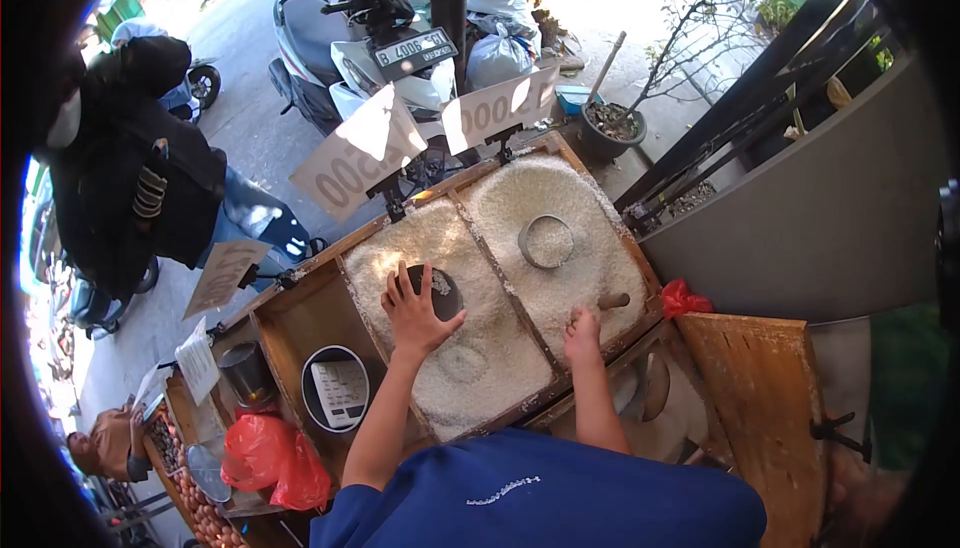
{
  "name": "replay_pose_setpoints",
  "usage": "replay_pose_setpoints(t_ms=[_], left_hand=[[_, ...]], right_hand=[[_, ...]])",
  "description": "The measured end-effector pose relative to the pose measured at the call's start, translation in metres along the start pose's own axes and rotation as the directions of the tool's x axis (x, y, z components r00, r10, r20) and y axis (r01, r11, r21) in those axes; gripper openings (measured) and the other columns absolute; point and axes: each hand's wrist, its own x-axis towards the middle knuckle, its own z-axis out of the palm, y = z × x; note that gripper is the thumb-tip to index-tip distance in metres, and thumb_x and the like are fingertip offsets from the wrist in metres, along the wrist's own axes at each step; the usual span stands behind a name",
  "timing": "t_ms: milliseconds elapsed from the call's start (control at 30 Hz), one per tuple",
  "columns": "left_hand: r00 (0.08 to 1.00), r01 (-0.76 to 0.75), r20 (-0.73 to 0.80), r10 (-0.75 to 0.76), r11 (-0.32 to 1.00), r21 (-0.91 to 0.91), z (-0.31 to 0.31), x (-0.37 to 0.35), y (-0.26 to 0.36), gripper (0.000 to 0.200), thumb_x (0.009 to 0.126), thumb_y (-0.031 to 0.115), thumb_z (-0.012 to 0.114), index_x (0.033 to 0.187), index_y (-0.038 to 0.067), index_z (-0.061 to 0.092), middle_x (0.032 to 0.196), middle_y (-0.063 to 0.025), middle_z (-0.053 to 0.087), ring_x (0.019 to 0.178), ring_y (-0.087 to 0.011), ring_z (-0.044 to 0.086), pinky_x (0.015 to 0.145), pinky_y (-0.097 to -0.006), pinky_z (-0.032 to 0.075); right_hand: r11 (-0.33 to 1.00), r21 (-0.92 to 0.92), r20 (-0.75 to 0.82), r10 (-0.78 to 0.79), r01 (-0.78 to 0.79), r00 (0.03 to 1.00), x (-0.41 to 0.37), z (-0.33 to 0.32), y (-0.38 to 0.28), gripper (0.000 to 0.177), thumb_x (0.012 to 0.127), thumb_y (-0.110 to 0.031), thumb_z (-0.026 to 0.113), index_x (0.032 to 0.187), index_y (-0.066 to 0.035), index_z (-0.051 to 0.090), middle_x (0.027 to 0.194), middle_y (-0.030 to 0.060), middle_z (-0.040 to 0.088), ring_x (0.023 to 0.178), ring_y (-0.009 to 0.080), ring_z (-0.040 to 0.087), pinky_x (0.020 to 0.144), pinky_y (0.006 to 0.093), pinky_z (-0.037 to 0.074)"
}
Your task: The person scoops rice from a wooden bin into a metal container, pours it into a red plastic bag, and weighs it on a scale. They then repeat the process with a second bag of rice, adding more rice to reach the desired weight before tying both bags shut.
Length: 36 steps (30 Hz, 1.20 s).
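My left hand [417, 320] is spread across a dark round measuring cup [447, 297] in the left rice bin, its fingers at the far side and its thumb by the near rim. A few white grains show on the cup's dark face. Around it lies loose rice [480, 323], with a round imprint just nearer to me. My right hand [581, 332] is closed over the near part of the right rice bin, fingers pressed together; I cannot tell what they hold. Right beside its knuckles a short wooden handle [613, 301] lies over the rice. Farther back, a metal ring-shaped measure [546, 241] sits in the rice.
Price signs [358, 153] are clipped along the far edge of the wooden bins. At left are a white-rimmed container with a calculator [340, 393], red plastic bags [275, 460] and eggs [212, 523]. A person in dark clothing [135, 168] stands beyond, near a parked motorbike [350, 48].
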Motion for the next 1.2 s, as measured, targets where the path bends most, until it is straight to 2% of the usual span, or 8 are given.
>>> replay_pose_setpoints(t_ms=[67, 167, 233, 433, 567, 900, 1000, 1200], left_hand=[[1.000, 0.020, -0.001, -0.020, 1.000, -0.004, 0.001, -0.001, 0.001, 0.100, 0.062, 0.057, 0.069, 0.143, 0.019, 0.026, 0.144, -0.0194, 0.018, 0.130, -0.0396, 0.018, 0.102, -0.0536, 0.020], [0.999, 0.034, 0.012, -0.033, 0.998, -0.050, 0.001, -0.002, 0.002, 0.099, 0.062, 0.057, 0.069, 0.143, 0.019, 0.027, 0.145, -0.0194, 0.017, 0.132, -0.0394, 0.017, 0.103, -0.0530, 0.019], [1.000, 0.028, 0.007, -0.027, 0.998, -0.051, 0.002, -0.002, 0.004, 0.098, 0.062, 0.057, 0.069, 0.143, 0.020, 0.027, 0.145, -0.0194, 0.016, 0.132, -0.0395, 0.016, 0.104, -0.0526, 0.018], [0.999, 0.036, 0.014, -0.035, 0.999, -0.021, 0.001, -0.002, 0.003, 0.099, 0.062, 0.058, 0.068, 0.144, 0.020, 0.025, 0.146, -0.0184, 0.017, 0.133, -0.0382, 0.016, 0.104, -0.0527, 0.018], [0.999, 0.042, 0.021, -0.042, 0.999, 0.002, 0.000, -0.003, 0.003, 0.098, 0.063, 0.058, 0.068, 0.143, 0.020, 0.026, 0.145, -0.0188, 0.017, 0.132, -0.0386, 0.017, 0.105, -0.0531, 0.018], [0.999, 0.040, 0.001, -0.040, 0.999, -0.024, 0.001, -0.005, 0.001, 0.098, 0.062, 0.060, 0.068, 0.142, 0.020, 0.028, 0.144, -0.0189, 0.019, 0.131, -0.0399, 0.018, 0.104, -0.0542, 0.018], [0.999, 0.033, -0.010, -0.034, 0.999, -0.029, 0.003, -0.006, 0.001, 0.099, 0.062, 0.061, 0.068, 0.142, 0.020, 0.028, 0.143, -0.0192, 0.019, 0.131, -0.0398, 0.018, 0.104, -0.0540, 0.019], [0.999, 0.042, 0.013, -0.042, 0.999, -0.012, 0.002, -0.006, 0.002, 0.100, 0.062, 0.062, 0.068, 0.142, 0.019, 0.026, 0.143, -0.0195, 0.019, 0.131, -0.0393, 0.018, 0.104, -0.0535, 0.019]], right_hand=[[0.986, 0.118, 0.043, -0.127, 0.122, 0.991, 0.039, -0.001, 0.038, 0.049, 0.085, -0.026, 0.046, 0.123, 0.004, 0.046, 0.124, 0.0186, 0.050, 0.107, 0.0284, 0.053, 0.086, 0.0412, 0.046], [0.983, 0.130, -0.332, -0.079, 0.129, 0.940, 0.069, 0.041, 0.040, 0.052, 0.086, -0.030, 0.042, 0.125, 0.005, 0.045, 0.128, 0.0180, 0.048, 0.112, 0.0306, 0.051, 0.088, 0.0417, 0.044], [0.826, 0.564, 0.010, -0.022, 0.013, 1.000, 0.066, 0.054, 0.017, 0.054, 0.088, -0.033, 0.038, 0.127, 0.003, 0.045, 0.129, 0.0179, 0.048, 0.116, 0.0313, 0.050, 0.092, 0.0423, 0.043], [0.863, 0.503, 0.354, -0.151, -0.052, 0.923, -0.030, 0.045, -0.048, 0.052, 0.088, -0.036, 0.035, 0.128, -0.004, 0.046, 0.128, 0.0120, 0.051, 0.116, 0.0310, 0.049, 0.098, 0.0479, 0.039], [0.893, 0.449, 0.116, -0.091, 0.030, 0.989, -0.030, 0.040, -0.027, 0.055, 0.087, -0.039, 0.034, 0.128, -0.004, 0.047, 0.126, 0.0112, 0.053, 0.115, 0.0307, 0.051, 0.099, 0.0502, 0.038], [0.795, 0.591, 0.448, -0.185, -0.134, 0.875, 0.008, 0.061, -0.052, 0.056, 0.087, -0.042, 0.034, 0.126, -0.005, 0.047, 0.128, 0.0154, 0.051, 0.119, 0.0324, 0.048, 0.102, 0.0492, 0.035], [0.953, 0.301, 0.154, -0.078, 0.028, 0.985, -0.049, 0.053, -0.079, 0.055, 0.085, -0.043, 0.038, 0.123, -0.003, 0.049, 0.127, 0.0154, 0.051, 0.116, 0.0319, 0.050, 0.100, 0.0477, 0.037], [0.949, 0.308, -0.123, -0.024, 0.061, 0.992, 0.043, 0.054, -0.001, 0.049, 0.087, -0.037, 0.043, 0.122, -0.003, 0.048, 0.119, 0.0132, 0.054, 0.100, 0.0312, 0.058, 0.085, 0.0447, 0.048]])
